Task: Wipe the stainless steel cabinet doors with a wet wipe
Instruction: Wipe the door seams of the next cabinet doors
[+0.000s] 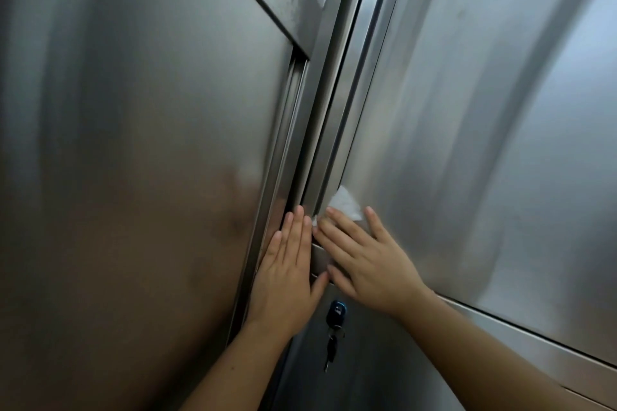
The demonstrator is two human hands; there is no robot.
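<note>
Head view, above the keys [335, 314]: right hand [370, 264] flat, pressing limp wet wipe [345, 203], likely bunching unless kept under palm, on cabinet door [467, 143]; left hand [287, 274] flat, empty.

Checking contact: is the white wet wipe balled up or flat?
Flat: white wet wipe lies pressed under the right hand's straight fingers on the right stainless steel door.
</note>
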